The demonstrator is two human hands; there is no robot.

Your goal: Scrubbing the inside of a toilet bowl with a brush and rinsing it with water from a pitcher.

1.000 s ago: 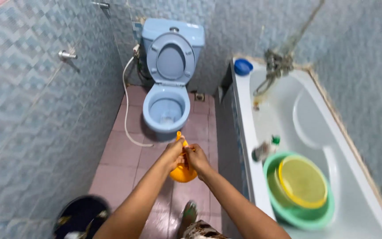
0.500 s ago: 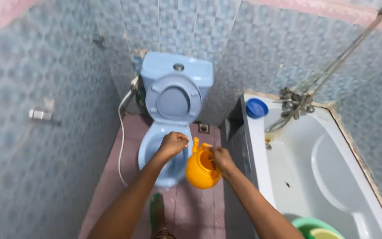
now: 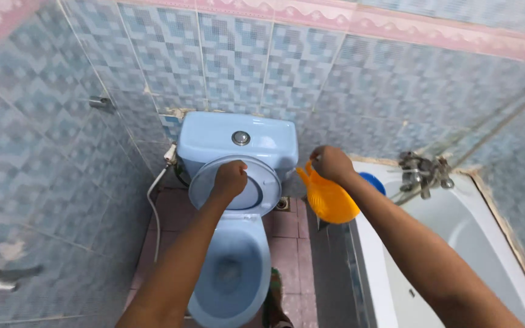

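Note:
My right hand [image 3: 332, 163] grips the top of an orange plastic jug [image 3: 329, 197] and holds it up in the air between the blue toilet and the bathtub, spout pointing left. My left hand [image 3: 230, 179] is a closed fist in front of the raised blue toilet lid and seat [image 3: 256, 197]; whether it touches the lid I cannot tell. Below it the blue toilet bowl [image 3: 232, 273] stands uncovered. The blue cistern [image 3: 238, 143] with a round metal flush button [image 3: 241, 138] is just behind my left hand.
A white bathtub [image 3: 457, 243] fills the right side, with metal taps [image 3: 423, 170] at its head and a blue round object [image 3: 375, 181] on its corner. A white hose [image 3: 153, 206] hangs left of the toilet. Blue tiled walls close in; pink floor tiles [image 3: 290, 243] lie between toilet and tub.
The view has tilted up and moved closer to the toilet. My right hand lifted the orange jug higher and to the right. My left hand rose from over the bowl to the raised lid.

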